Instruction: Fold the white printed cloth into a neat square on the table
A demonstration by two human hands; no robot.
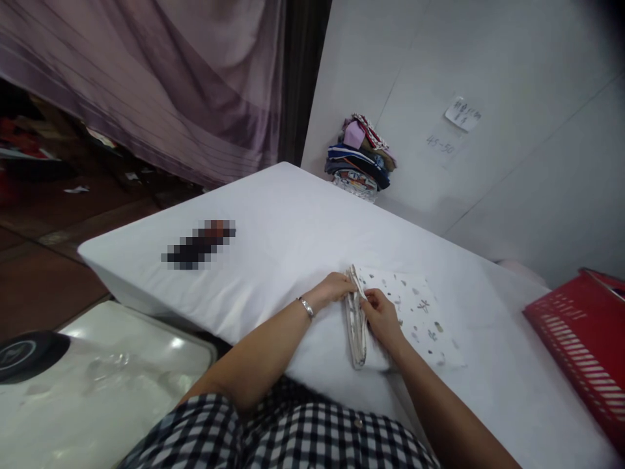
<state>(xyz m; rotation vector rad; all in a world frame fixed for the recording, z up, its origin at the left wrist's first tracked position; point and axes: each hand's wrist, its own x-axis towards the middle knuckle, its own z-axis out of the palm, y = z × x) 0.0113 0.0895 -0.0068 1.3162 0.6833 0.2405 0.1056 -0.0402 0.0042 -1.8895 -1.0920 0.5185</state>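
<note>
A white cloth with a small scattered print (424, 312) lies on the white-covered table (273, 215). Its left part is gathered into a thick layered fold that stands up along the edge. My left hand (336, 286), with a silver bracelet at the wrist, pinches the upper end of that fold from the left. On the other side, my right hand (381, 316) grips the fold's edge with bent fingers, a little nearer to me. The fingertips of both hands are partly hidden by the cloth.
A stack of folded clothes (361, 159) stands at the table's far edge by the wall. At the right is a red slotted plastic basket (581, 339). A blurred-out dark object (200, 244) lies on the table's left half. A white lidded surface (122, 371) adjoins at left; a mauve curtain (195, 78) hangs behind.
</note>
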